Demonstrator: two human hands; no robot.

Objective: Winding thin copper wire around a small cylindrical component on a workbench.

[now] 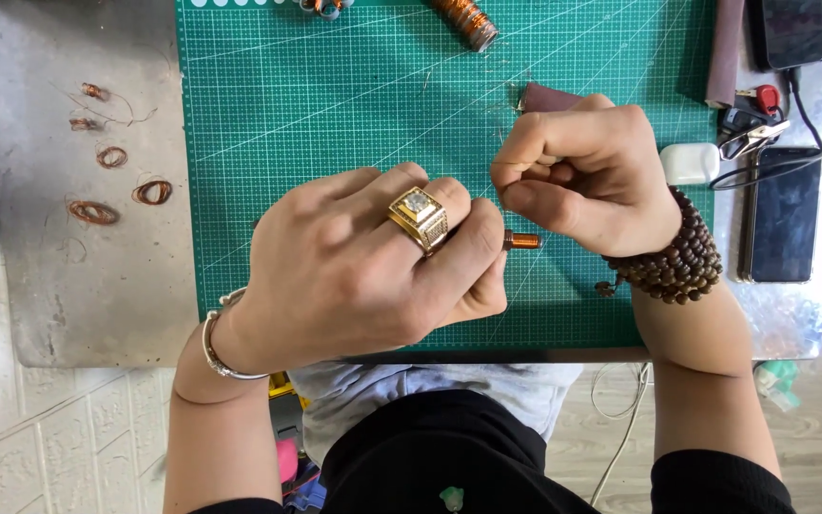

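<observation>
My left hand, wearing a large gold ring and a silver bangle, is closed around a small rod wound with copper wire, whose tip sticks out past my fingers. My right hand, with a brown bead bracelet on the wrist, is pinched shut just above that tip. It seems to hold a fine wire, too thin to make out. Both hands hover over a green cutting mat.
Several small copper wire coils lie on the grey tabletop at the left. A copper wire spool sits at the mat's top edge. A white earbud case, two phones, keys and cables crowd the right side.
</observation>
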